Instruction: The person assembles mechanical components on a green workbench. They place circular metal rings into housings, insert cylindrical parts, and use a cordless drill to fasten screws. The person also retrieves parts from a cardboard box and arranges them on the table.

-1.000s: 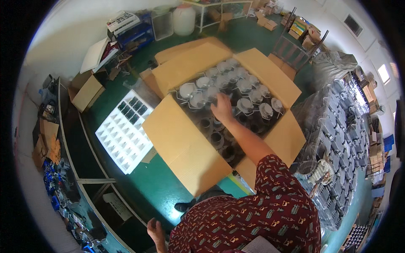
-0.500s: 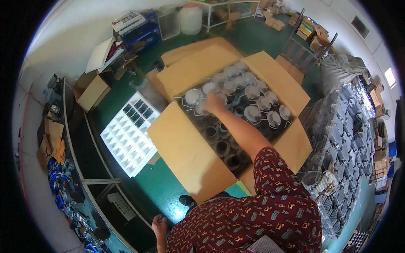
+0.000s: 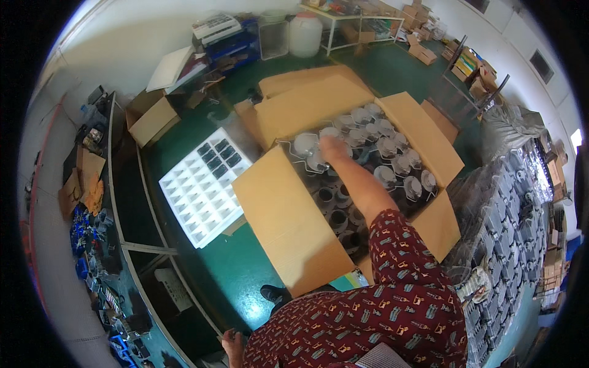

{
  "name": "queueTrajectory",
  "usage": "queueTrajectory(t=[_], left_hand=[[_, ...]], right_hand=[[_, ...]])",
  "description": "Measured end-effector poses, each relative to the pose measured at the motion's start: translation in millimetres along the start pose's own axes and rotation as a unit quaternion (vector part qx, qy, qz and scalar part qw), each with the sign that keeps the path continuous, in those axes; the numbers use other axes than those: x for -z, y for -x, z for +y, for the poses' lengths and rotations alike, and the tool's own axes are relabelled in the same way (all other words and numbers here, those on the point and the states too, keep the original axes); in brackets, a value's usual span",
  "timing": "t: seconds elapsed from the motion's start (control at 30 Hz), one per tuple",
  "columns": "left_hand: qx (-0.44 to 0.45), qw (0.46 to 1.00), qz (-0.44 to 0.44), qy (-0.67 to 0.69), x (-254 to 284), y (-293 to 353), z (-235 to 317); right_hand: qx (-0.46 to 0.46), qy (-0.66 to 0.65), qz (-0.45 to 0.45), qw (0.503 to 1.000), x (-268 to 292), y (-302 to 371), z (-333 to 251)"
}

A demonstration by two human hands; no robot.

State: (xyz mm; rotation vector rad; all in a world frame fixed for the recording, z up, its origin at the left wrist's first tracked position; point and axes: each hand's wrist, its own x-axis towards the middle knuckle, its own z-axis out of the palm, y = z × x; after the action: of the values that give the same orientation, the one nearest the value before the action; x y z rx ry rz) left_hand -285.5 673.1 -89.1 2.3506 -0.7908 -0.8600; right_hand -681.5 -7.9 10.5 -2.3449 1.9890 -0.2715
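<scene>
My right hand [image 3: 333,149] reaches down into a large open cardboard box [image 3: 288,214], near its far left part. Inside stand rows of grey cylindrical parts, several with pale round tops and bent wire brackets; one such round-topped part [image 3: 305,144] sits just left of the hand. The hand touches the parts there, but its fingers are hidden. Nearer me, dark open-ended tubes [image 3: 338,218] fill the box. My left hand [image 3: 233,345] hangs low by the bench edge, fingers curled; whatever lies in them cannot be made out.
Left of the box, a white foam tray [image 3: 199,202] holds several dark pieces in its far cells. A workbench frame [image 3: 144,246] runs along the left. At right rises a plastic-wrapped stack of grey ribbed parts [image 3: 503,227]. A metal cart [image 3: 469,86] stands behind.
The view has shifted, so the box and tray appear farther right. My right hand stays at the same part of the box. The left hand sits slightly lower in the picture.
</scene>
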Motion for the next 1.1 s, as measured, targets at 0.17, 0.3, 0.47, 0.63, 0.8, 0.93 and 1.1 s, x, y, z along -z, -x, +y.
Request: queueTrajectory(t=[0.17,0.3,0.47,0.63,0.8,0.93,1.1], left_hand=[[0.02,0.999,0.039,-0.01,5.0,25.9,-16.0],[-0.031,0.999,0.016,-0.036,11.4,-8.0,7.3],[-0.154,0.987,-0.039,-0.013,9.7,-93.1,170.6],[-0.38,0.913,-0.148,-0.033,-62.7,-170.0,378.4],[-0.573,0.8,-0.119,-0.131,-161.0,-201.2,517.3],[-0.582,0.743,-0.103,-0.314,-215.5,-222.4,548.6],[-0.604,0.714,-0.166,-0.312,-228.7,-209.4,579.3]], right_hand=[[0.005,-0.045,0.059,0.997,24.2,1.7,33.2],[0.044,-0.188,0.089,0.977,62.3,20.9,77.0],[0.082,-0.341,0.12,0.929,146.4,73.5,50.4],[0.043,-0.37,0.072,0.925,246.8,121.3,32.3],[-0.018,-0.435,0.064,0.898,252.1,200.2,44.3],[-0.109,-0.468,0.032,0.877,247.5,270.7,48.7],[-0.194,-0.511,0.024,0.837,226.1,335.8,56.3]])
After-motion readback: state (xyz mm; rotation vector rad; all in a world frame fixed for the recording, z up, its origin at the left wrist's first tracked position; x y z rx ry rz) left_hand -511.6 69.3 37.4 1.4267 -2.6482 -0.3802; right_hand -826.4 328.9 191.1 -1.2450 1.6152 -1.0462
